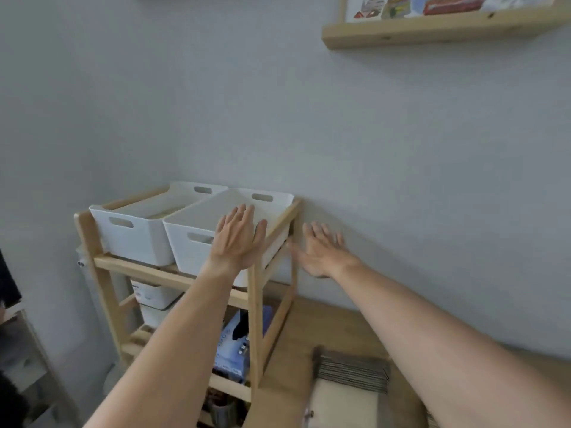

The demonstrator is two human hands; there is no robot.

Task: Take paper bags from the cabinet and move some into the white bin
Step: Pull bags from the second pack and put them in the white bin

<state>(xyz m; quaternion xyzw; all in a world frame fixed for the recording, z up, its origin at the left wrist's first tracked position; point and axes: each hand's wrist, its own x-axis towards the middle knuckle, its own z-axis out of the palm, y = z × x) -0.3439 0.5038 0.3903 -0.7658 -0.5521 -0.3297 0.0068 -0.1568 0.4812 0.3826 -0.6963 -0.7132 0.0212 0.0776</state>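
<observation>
Both hands are spread flat and empty: the left hand (236, 234) reaches over the near right bin (228, 208) on the wooden shelf unit (256, 319), the right hand (321, 250) just past the unit's right edge. The paper bags (352, 373) lie stacked on the desk (309, 322) near its front edge. Gripping the bin by both short ends would likely lift it cleanly; open desk room lies to the right.

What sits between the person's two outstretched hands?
In the head view, the wooden shelf's right corner post stands between the left hand and the right hand; nothing else lies there.
</observation>
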